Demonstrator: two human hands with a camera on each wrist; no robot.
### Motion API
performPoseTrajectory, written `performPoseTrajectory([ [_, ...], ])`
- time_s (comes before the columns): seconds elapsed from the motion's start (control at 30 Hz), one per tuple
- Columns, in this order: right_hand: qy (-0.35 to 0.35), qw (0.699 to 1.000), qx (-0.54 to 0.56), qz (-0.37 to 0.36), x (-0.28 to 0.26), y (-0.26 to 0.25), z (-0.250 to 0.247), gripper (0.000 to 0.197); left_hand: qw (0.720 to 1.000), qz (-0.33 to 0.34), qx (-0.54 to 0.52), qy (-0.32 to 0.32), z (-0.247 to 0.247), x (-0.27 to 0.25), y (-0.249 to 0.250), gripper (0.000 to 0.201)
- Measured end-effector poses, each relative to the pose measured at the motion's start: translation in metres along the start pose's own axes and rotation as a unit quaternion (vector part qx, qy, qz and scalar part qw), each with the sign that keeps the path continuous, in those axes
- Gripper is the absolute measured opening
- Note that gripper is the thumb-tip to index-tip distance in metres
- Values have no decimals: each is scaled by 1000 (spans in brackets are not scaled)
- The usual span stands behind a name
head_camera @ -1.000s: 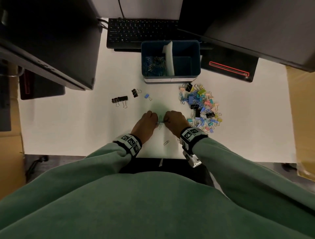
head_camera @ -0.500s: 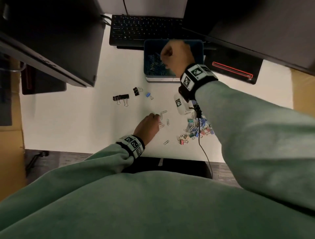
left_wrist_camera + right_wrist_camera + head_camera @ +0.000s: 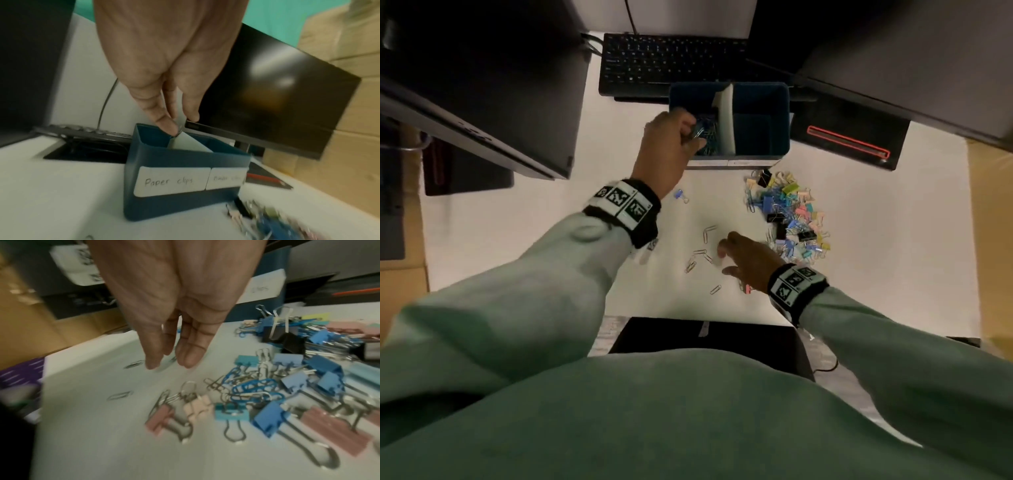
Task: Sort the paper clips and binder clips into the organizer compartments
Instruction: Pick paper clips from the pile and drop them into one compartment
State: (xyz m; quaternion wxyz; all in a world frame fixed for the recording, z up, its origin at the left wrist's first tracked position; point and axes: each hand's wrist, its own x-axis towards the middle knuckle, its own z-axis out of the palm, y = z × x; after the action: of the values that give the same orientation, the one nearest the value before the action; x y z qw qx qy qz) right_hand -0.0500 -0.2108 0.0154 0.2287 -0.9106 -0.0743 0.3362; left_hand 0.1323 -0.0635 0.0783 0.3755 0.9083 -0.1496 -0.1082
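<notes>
**Paper clip above left compartment**

Head: left hand (image 3: 667, 144) pinching paper clip (image 3: 698, 133) over organizer (image 3: 779, 120) at 12 o'clock; right hand (image 3: 748, 258) relaxed.

Left wrist: fingertips (image 3: 167, 125) pinched above "Paper clips" label (image 3: 171, 181).

Right wrist: fingers (image 3: 190, 353) loose, holding nothing; binder clips (image 3: 287, 386) at 3 o'clock on surface (image 3: 98, 434).

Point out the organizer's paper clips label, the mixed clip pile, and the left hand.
Paper clips label (image 3: 171, 181), left wrist view, middle of the white label.
Clip pile (image 3: 789, 219), head view, centre of the heap.
Left hand (image 3: 666, 147), head view, back of the hand at the organizer (image 3: 763, 99).
</notes>
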Motion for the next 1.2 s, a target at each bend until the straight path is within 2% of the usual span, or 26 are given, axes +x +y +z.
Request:
performPoseTrajectory([
  [0.1,-39,996,-63,-49,-6,-8,13,34,998,14,56,-29,12,-27,-11,23],
  [0.23,-26,993,-90,-74,1,-14,34,21,973,-55,110,-197,50,-114,-50,25],
  [0.3,5,997,-62,-41,7,-14,34,19,961,-61,128,-237,66,-142,-66,29],
  [0.4,46,999,-18,15,13,-11,29,22,962,-19,132,-238,79,-152,-72,23],
  [0.47,69,996,24,50,14,-11,26,31,966,8,127,-225,81,-151,-72,12],
  [0.57,128,983,82,107,15,-14,27,44,968,38,140,-205,81,-154,-77,8],
  [0.7,140,974,98,151,25,-23,32,39,964,87,154,-196,79,-157,-82,9],
  [0.73,141,973,106,152,28,-25,32,36,965,88,153,-194,78,-156,-83,8],
  [0.83,138,973,109,152,34,-32,31,26,976,39,118,-178,74,-148,-82,4],
  [0.97,132,977,78,149,35,-35,31,17,978,-3,119,-171,77,-135,-78,18],
  [1.1,124,977,79,157,35,-32,30,19,975,0,141,-172,82,-128,-75,9],
  [1.2,111,979,71,157,30,-28,28,19,972,-4,149,-184,83,-125,-73,12],
])
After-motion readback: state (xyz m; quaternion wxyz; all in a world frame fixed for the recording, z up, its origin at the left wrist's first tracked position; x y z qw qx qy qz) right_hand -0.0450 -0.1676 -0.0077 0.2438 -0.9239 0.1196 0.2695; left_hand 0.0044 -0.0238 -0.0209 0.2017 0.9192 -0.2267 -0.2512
